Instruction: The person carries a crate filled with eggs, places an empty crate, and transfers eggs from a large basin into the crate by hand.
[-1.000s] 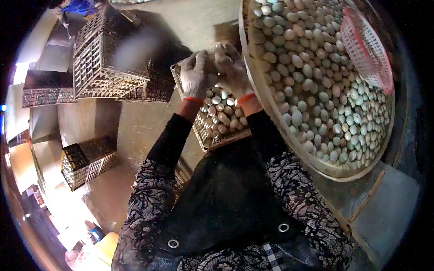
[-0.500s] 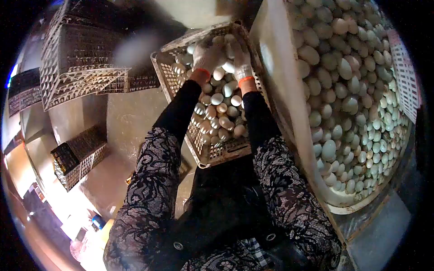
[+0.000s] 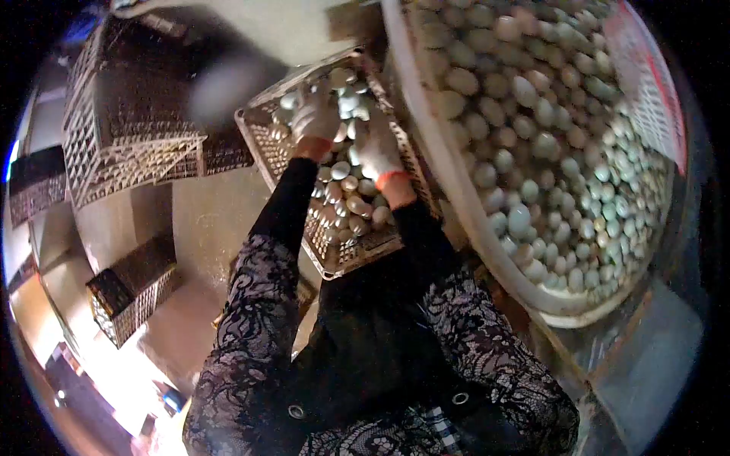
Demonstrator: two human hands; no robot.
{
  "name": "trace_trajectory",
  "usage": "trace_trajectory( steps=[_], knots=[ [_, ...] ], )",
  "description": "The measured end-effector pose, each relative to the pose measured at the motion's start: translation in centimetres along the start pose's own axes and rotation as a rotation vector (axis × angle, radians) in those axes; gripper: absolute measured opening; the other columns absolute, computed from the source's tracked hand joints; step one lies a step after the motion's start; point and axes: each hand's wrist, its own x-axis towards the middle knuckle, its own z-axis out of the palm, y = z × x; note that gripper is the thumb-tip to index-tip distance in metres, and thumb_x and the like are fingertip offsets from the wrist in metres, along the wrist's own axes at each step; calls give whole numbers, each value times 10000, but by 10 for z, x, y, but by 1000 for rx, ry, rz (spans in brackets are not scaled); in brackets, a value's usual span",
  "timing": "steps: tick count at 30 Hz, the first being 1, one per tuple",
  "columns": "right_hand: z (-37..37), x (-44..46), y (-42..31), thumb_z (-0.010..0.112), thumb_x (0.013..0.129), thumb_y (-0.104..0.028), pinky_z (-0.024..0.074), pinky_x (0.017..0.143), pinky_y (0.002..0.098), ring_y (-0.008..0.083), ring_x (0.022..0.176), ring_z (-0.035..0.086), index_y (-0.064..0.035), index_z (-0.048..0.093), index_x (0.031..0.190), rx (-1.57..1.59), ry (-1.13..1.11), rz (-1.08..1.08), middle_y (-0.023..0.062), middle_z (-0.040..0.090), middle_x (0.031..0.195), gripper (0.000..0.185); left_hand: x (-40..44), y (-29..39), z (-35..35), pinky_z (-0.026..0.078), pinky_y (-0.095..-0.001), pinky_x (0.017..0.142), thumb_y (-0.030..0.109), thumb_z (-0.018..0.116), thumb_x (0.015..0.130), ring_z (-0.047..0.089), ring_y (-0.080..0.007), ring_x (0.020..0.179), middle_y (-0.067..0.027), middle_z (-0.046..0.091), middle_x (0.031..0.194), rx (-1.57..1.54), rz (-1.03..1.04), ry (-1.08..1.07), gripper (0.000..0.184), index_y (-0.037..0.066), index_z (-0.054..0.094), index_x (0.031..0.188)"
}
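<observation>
My left hand (image 3: 315, 121), in a pale knit glove, lies over eggs in the upper part of a plastic crate. Its fingers stretch forward and look spread, though blurred. Nearer the crate's right side, my right hand (image 3: 376, 146) wears a matching glove with an orange cuff and rests on the eggs, fingers extended. I see no egg gripped in either hand, but the undersides are hidden. The perforated crate (image 3: 257, 141) stands tilted in view before my body. Loose whitish and brownish eggs (image 3: 350, 204) fill much of it, showing between and below my hands.
At the right stands a big pale tub (image 3: 433, 152) heaped with eggs (image 3: 519, 219), and a white perforated basket (image 3: 646, 91) at its far side. Stacked crates (image 3: 137, 99) rise at the left. Another crate (image 3: 133, 289) sits lower on the floor (image 3: 209, 220).
My hands have drawn apart and the right has come down closer to my body. The view has shifted, so the tub sits further left and higher.
</observation>
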Motion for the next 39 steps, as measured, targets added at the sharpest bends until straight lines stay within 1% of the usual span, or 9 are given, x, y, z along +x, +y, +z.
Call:
trace_trajectory(
  steps=[2, 8, 14, 19, 26, 34, 36, 38, 39],
  knots=[
    [-17, -41, -20, 505, 876, -231, 430, 839, 395, 364, 953, 544, -3, 526, 1119, -199, -193, 96, 210, 569, 1061, 334, -13, -2, -7, 329, -501, 982, 342, 469, 841, 470, -274, 1124, -163, 468, 1265, 307, 154, 239, 493, 193, 409, 1308],
    [-154, -133, -164, 507, 867, -72, 458, 795, 325, 234, 918, 591, -15, 591, 1012, 5, 43, -276, 116, 606, 1011, 176, -59, 123, -133, 462, -279, 792, -5, 536, 829, 567, -178, 926, -97, 591, 961, -729, 326, 479, 241, 19, 584, 1064],
    [-275, -136, -67, 423, 864, -114, 410, 899, 388, 278, 1095, 504, -89, 519, 1170, -483, 249, 43, 106, 485, 1245, 322, -98, 252, -120, 470, -279, 761, 174, 520, 886, 571, -150, 849, -55, 608, 1024, -899, 267, -531, 317, 28, 519, 1168],
    [-301, -115, -50, 353, 880, -108, 352, 984, 379, 275, 1248, 374, -108, 329, 1354, -844, -156, 577, 123, 367, 1375, 475, -60, 264, -28, 440, -372, 852, 337, 485, 858, 529, -348, 1043, -216, 545, 1137, -231, 859, -461, 517, 24, 402, 1261],
    [-260, -54, 65, 335, 898, -152, 410, 891, 437, 357, 1096, 496, -115, 281, 1372, -91, 241, 365, 144, 475, 1268, 478, -70, 275, 9, 459, -326, 748, 462, 538, 814, 583, -267, 892, -186, 603, 1005, -3, 767, -355, 643, -26, 433, 1219],
    [-232, -37, 147, 403, 883, -259, 479, 620, 476, 351, 751, 597, -146, 460, 1263, -741, 332, 174, 203, 618, 909, 401, -81, 286, 31, 458, -348, 733, 471, 403, 893, 584, -295, 850, -150, 627, 907, -568, 164, -429, 540, 23, 462, 1189],
    [-238, -29, 145, 400, 906, -388, 427, 800, 415, 394, 968, 523, -20, 513, 1139, -190, 277, 627, 233, 579, 1017, 449, -86, 296, 17, 454, -315, 739, 446, 485, 866, 581, -234, 837, -123, 625, 942, -810, -25, -477, 521, -17, 534, 1100],
    [-223, -43, 131, 403, 875, -145, 491, 591, 437, 339, 719, 595, -143, 411, 1301, -430, 623, -27, 195, 617, 818, 426, -100, 306, -10, 455, -299, 739, 422, 535, 849, 580, -204, 835, -112, 622, 964, -899, -79, -509, 495, -19, 559, 1073],
    [-229, -44, 120, 400, 887, -163, 494, 618, 431, 333, 763, 592, -147, 414, 1300, -432, 470, 192, 189, 614, 858, 413, -102, 303, -12, 450, -301, 761, 428, 576, 806, 571, -201, 885, -127, 617, 987, -891, 57, -494, 555, -39, 546, 1104]
  ],
)
